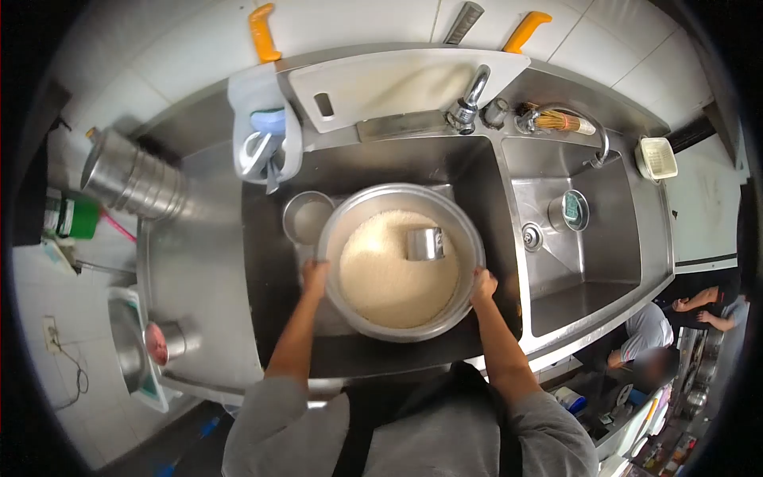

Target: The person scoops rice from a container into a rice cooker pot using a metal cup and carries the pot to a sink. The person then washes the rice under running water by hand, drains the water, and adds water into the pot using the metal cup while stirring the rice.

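Note:
A large round metal pot (pixel 401 334) sits in the left sink basin (pixel 270 334). It holds pale grains that look like rice (pixel 389 278), and a small metal cup (pixel 426 244) lies in them, toward the far right side. My left hand (pixel 315 276) is closed on the pot's left side. On the opposite side, my right hand (pixel 483 285) grips the pot near its rim. The fingertips of both hands are partly hidden by the pot. Just beyond my left hand stands a round metal container (pixel 308 217) with pale contents.
A faucet (pixel 469 103) and a white cutting board (pixel 342 95) stand behind the basin. In the right basin (pixel 612 254) is a small metal bowl (pixel 579 213). Stacked metal containers (pixel 135 179) are at left. Other people (pixel 648 334) work at far right.

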A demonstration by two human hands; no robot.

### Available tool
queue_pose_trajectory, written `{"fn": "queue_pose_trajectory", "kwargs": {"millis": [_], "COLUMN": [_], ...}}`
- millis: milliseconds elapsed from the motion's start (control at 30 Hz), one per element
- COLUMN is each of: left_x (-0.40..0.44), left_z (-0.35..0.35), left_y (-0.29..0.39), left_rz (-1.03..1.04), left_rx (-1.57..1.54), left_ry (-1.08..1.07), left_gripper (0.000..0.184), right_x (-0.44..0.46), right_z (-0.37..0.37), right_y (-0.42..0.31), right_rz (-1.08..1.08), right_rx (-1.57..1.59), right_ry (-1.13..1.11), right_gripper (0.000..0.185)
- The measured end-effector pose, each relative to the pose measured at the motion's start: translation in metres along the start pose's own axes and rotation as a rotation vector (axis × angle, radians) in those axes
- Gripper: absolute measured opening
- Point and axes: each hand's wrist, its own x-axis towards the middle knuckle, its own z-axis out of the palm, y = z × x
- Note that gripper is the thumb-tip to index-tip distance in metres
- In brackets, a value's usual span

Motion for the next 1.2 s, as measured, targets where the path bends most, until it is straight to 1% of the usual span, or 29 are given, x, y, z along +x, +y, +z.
{"fn": "queue_pose_trajectory", "kwargs": {"millis": [67, 100, 133, 200, 267, 300, 333, 400, 433, 467, 500, 533, 567, 600, 633, 700, 733, 767, 800, 833, 900, 933, 967, 1000, 1033, 1067, 1100, 1133, 1200], "left_x": [0.01, 0.01, 0.011, 0.009, 0.019, 0.027, 0.03, 0.037, 0.041, 0.044, 0.044, 0.035, 0.022, 0.014, 0.017, 0.03, 0.02, 0.008, 0.001, -0.004, -0.025, -0.021, -0.014, -0.005, 0.005, 0.014, 0.019, 0.022, 0.028], "left_z": [0.003, 0.006, 0.01, 0.014, 0.02, 0.023, 0.024, 0.024, 0.024, 0.025, 0.027, 0.031, 0.039, 0.047, 0.056, 0.075, 0.082, 0.092, 0.101, 0.112, 0.125, 0.138, 0.151, 0.162, 0.172, 0.181, 0.19, 0.195, 0.206], "left_y": [-0.041, -0.044, -0.047, -0.054, -0.058, -0.06, -0.056, -0.049, -0.05, -0.053, -0.055, -0.049, -0.035, -0.025, -0.028, -0.045, -0.034, -0.018, -0.007, 0.005, 0.054, 0.061, 0.065, 0.066, 0.062, 0.055, 0.055, 0.052, 0.048], "left_rz": [0.053, 0.107, 0.104, 0.131, 0.114, 0.102, 0.108, 0.117, 0.121, 0.094, 0.064, 0.06, 0.35, 0.646, 0.655, 0.582, 0.436, 0.282, 0.221, 0.16, -0.075, -0.228, -0.386, -0.439, -0.497, -0.483, -0.497, -0.515, -0.518], "left_rx": [-0.016, -0.036, -0.035, 0.118, 0.106, 0.086, 0.081, 0.167, 0.167, 0.162, 0.158, 0.16, 0.502, 0.837, 0.837, 0.259, 0.125, -0.008, -0.089, -0.175, -0.305, -0.442, -0.576, -0.645, -0.711, -0.756, -0.751, -0.745, -0.627], "left_ry": [-0.004, 0.003, -0.006, 0.067, 0.057, 0.057, 0.053, 0.008, 0.0, -0.008, -0.015, -0.021, 0.295, 0.618, 0.619, 0.3, 0.064, -0.169, -0.309, -0.447, -0.569, -0.592, -0.606, -0.596, -0.58, -0.555, -0.466, -0.461, -0.37], "left_gripper": [0.027, 0.025, 0.025, 0.025, 0.025, 0.026, 0.026, 0.028, 0.028, 0.031, 0.034, 0.034, 0.036, 0.038, 0.038, 0.034, 0.031, 0.028, 0.027, 0.025, 0.024, 0.023, 0.022, 0.022, 0.022, 0.023, 0.023, 0.023, 0.017], "right_x": [0.003, 0.002, -0.001, 0.002, 0.007, 0.017, 0.027, 0.038, 0.013, -0.01, -0.011, -0.011, 0.016, -0.014, -0.023, 0.001, 0.014, 0.019, 0.02, 0.019, 0.018, 0.015, 0.008, 0.001, 0.005, -0.006, -0.013, -0.017, -0.017], "right_z": [-0.002, -0.001, 0.001, 0.0, 0.002, 0.002, 0.003, 0.003, 0.007, 0.02, 0.038, 0.066, 0.096, 0.109, 0.125, 0.157, 0.171, 0.179, 0.185, 0.188, 0.189, 0.184, 0.176, 0.169, 0.167, 0.157, 0.151, 0.147, 0.146], "right_y": [0.019, 0.025, 0.032, 0.038, 0.041, 0.051, 0.055, 0.06, 0.019, -0.021, -0.055, -0.085, -0.109, -0.166, -0.202, -0.239, -0.246, -0.248, -0.248, -0.249, -0.247, -0.248, -0.25, -0.245, -0.239, -0.235, -0.226, -0.216, -0.164], "right_rz": [-0.021, -0.02, -0.043, -0.061, -0.08, -0.09, -0.094, -0.25, -0.382, -0.598, -0.704, -0.851, -0.604, -0.307, -0.074, 0.128, 0.14, 0.099, 0.058, 0.057, -0.184, -0.178, -0.654, -1.084, -1.259, -1.404, -1.476, -1.55, -1.379], "right_rx": [-0.096, -0.097, -0.158, -0.218, -0.575, -0.625, -0.621, -0.867, -1.074, -1.056, -0.875, -0.644, -0.163, 0.106, 0.357, 0.75, 0.795, 0.766, 0.735, 0.737, 0.515, 0.511, 0.08, -0.376, -0.399, -0.464, -0.445, -0.422, -0.372], "right_ry": [0.036, 0.045, 0.078, 0.119, 0.033, -0.031, -0.025, -0.305, -0.358, -0.301, -0.414, -0.346, -0.724, -0.838, -0.858, -1.048, -0.991, -0.917, -0.843, -0.846, -0.683, -0.678, -0.406, -0.108, -0.015, 0.094, 0.164, 0.239, -0.058], "right_gripper": [0.02, 0.02, 0.023, 0.027, 0.04, 0.049, 0.049, 0.053, 0.052, 0.04, 0.038, 0.037, 0.042, 0.041, 0.045, 0.053, 0.058, 0.055, 0.052, 0.052, 0.045, 0.045, 0.044, 0.043, 0.042, 0.037, 0.035, 0.033, 0.026]}}
